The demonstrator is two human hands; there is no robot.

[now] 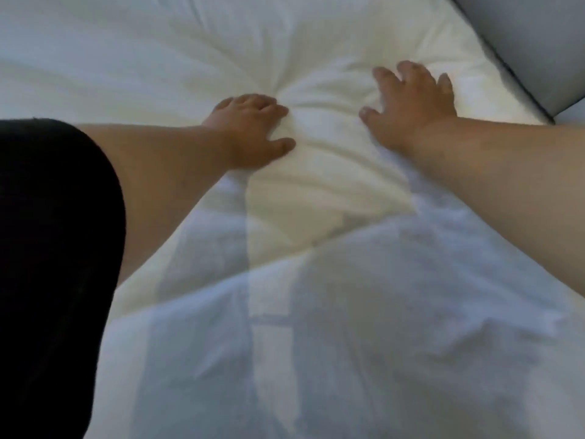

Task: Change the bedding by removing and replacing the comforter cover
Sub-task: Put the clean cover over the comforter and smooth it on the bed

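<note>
While the whole picture is soft and blurred, the white comforter (316,232) fills most of the frame, running off every edge. In the middle left, the left hand (253,128) has its fingers curled into the fabric, folds radiating from the bunched spot; the fingertips are sunk into the cloth and hidden. In the middle right, the right hand (411,106) rests on the comforter with fingers spread. A black sleeve (53,264) covers the lower left. A grey padded surface (538,42) is cut off at the upper right.
</note>
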